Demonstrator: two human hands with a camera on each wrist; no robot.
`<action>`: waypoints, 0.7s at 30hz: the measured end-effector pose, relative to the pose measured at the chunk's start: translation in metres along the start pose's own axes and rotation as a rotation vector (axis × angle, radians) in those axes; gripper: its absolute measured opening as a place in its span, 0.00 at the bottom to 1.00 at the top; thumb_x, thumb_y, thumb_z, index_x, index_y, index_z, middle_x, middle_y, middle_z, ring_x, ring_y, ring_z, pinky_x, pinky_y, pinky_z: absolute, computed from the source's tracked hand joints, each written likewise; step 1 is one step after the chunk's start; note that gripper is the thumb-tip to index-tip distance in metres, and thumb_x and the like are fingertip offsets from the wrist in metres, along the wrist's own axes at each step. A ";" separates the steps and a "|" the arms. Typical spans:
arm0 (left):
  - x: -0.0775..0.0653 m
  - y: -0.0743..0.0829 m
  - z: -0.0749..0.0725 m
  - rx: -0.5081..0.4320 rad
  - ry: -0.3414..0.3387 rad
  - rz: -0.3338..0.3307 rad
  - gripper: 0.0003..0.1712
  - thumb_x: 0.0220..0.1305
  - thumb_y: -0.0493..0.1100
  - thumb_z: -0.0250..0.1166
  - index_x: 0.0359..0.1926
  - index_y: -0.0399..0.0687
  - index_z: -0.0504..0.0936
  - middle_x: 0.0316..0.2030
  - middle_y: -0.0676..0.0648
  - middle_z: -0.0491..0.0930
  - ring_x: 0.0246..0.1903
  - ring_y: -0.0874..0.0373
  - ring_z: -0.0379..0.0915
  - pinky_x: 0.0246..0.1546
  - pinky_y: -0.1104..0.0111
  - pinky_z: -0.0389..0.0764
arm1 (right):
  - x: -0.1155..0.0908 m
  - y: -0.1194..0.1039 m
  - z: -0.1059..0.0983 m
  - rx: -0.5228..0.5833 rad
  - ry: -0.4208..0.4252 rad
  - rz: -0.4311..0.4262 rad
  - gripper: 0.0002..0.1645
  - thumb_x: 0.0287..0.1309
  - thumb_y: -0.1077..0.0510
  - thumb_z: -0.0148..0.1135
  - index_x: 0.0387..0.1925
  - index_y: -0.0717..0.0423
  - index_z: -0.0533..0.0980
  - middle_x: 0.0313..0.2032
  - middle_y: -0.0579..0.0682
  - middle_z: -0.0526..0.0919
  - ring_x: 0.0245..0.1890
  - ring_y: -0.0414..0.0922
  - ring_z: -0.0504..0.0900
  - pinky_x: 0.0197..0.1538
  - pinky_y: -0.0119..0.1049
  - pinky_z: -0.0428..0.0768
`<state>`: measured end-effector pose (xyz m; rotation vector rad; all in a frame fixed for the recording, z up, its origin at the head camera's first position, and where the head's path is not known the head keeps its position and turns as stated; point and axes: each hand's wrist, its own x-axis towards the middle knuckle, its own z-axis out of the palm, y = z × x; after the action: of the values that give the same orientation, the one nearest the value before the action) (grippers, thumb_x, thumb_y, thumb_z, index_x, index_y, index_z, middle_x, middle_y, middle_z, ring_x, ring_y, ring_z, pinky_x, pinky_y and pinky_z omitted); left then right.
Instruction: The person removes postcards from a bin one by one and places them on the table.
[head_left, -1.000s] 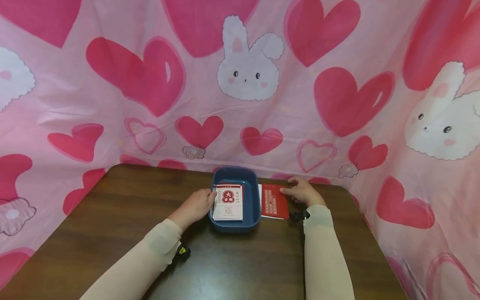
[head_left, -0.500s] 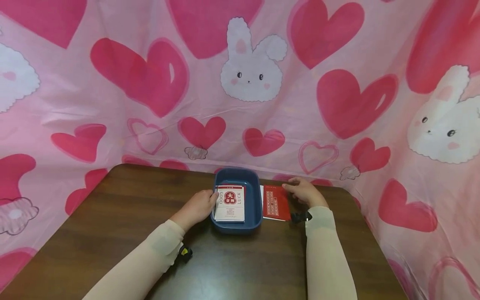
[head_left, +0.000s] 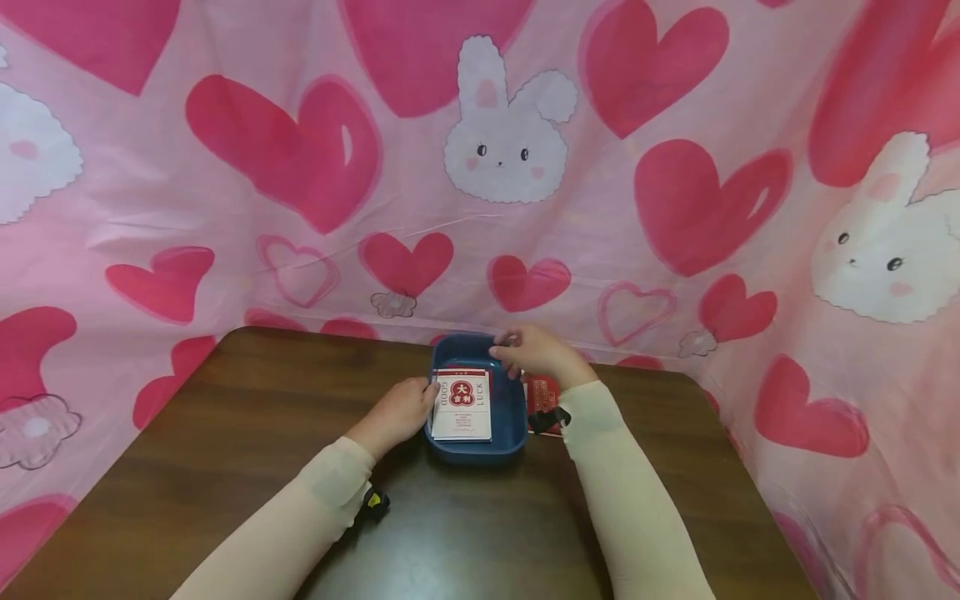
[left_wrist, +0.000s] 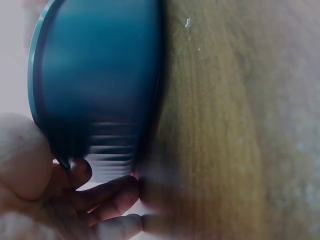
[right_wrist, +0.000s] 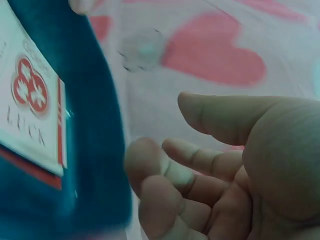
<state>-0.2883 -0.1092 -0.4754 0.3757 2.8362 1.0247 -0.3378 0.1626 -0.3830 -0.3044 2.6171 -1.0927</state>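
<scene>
In the head view, the blue tray (head_left: 480, 456) stood near the far edge of the wooden table (head_left: 450, 542), printed cards (head_left: 462, 412) inside; the right arm (head_left: 637, 492) partly hid a red card (head_left: 542, 393) beside it. The left wrist view alone showed ridges on the tray's outside, near the fingers of the left hand (head_left: 393, 415), clamped on its wall. In the right wrist view, the thumb of the right hand (head_left: 538, 353) stood apart from bent fingers, near the rim. Tabletop extended on both sides.

Right hand (head_left: 542, 354) moved off red card (head_left: 542, 390), toward blue tray (head_left: 478, 455).
</scene>
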 end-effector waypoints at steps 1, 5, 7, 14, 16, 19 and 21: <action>0.000 0.000 0.000 0.001 -0.001 -0.001 0.27 0.92 0.52 0.52 0.66 0.33 0.85 0.60 0.35 0.88 0.56 0.42 0.84 0.72 0.42 0.82 | 0.005 -0.008 0.005 -0.026 -0.030 0.016 0.26 0.79 0.49 0.71 0.67 0.59 0.80 0.48 0.67 0.92 0.35 0.52 0.93 0.43 0.47 0.94; -0.001 -0.001 -0.001 -0.004 -0.005 0.014 0.28 0.91 0.51 0.52 0.65 0.32 0.85 0.59 0.33 0.88 0.56 0.41 0.84 0.70 0.41 0.83 | 0.024 -0.029 0.026 -0.171 -0.094 0.083 0.31 0.76 0.47 0.74 0.68 0.61 0.79 0.41 0.63 0.94 0.31 0.49 0.93 0.36 0.41 0.93; 0.001 -0.007 0.001 -0.001 0.006 0.050 0.29 0.92 0.53 0.50 0.63 0.32 0.85 0.57 0.33 0.88 0.54 0.42 0.84 0.68 0.44 0.84 | 0.031 -0.035 0.038 -0.265 -0.097 0.121 0.32 0.74 0.45 0.76 0.66 0.62 0.79 0.38 0.61 0.93 0.30 0.51 0.93 0.34 0.41 0.93; -0.003 0.000 -0.004 0.007 0.009 0.040 0.26 0.92 0.49 0.50 0.61 0.32 0.86 0.57 0.32 0.89 0.55 0.40 0.85 0.67 0.41 0.83 | 0.044 -0.040 0.068 -0.625 -0.051 0.159 0.40 0.67 0.34 0.79 0.63 0.62 0.84 0.49 0.55 0.94 0.42 0.47 0.90 0.54 0.46 0.91; -0.003 0.001 -0.004 0.010 0.003 0.034 0.26 0.92 0.49 0.50 0.61 0.32 0.86 0.58 0.32 0.89 0.55 0.41 0.85 0.68 0.42 0.83 | 0.045 -0.039 0.071 -0.644 -0.049 0.158 0.40 0.64 0.34 0.81 0.61 0.60 0.85 0.49 0.53 0.93 0.43 0.47 0.86 0.55 0.45 0.90; -0.003 0.002 -0.005 0.011 -0.005 0.034 0.26 0.92 0.49 0.51 0.61 0.32 0.86 0.57 0.32 0.88 0.54 0.41 0.84 0.66 0.42 0.84 | 0.045 -0.038 0.073 -0.623 -0.072 0.176 0.31 0.62 0.35 0.84 0.51 0.56 0.90 0.42 0.50 0.93 0.38 0.46 0.87 0.47 0.43 0.90; 0.001 -0.002 -0.002 0.019 -0.001 0.041 0.26 0.92 0.50 0.51 0.61 0.32 0.86 0.56 0.32 0.88 0.53 0.41 0.84 0.64 0.43 0.84 | 0.043 -0.037 0.073 -0.604 -0.082 0.181 0.28 0.61 0.36 0.85 0.47 0.54 0.91 0.38 0.49 0.92 0.34 0.46 0.87 0.43 0.42 0.90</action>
<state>-0.2896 -0.1116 -0.4753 0.4378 2.8508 1.0053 -0.3502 0.0762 -0.4135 -0.2191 2.7715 -0.2076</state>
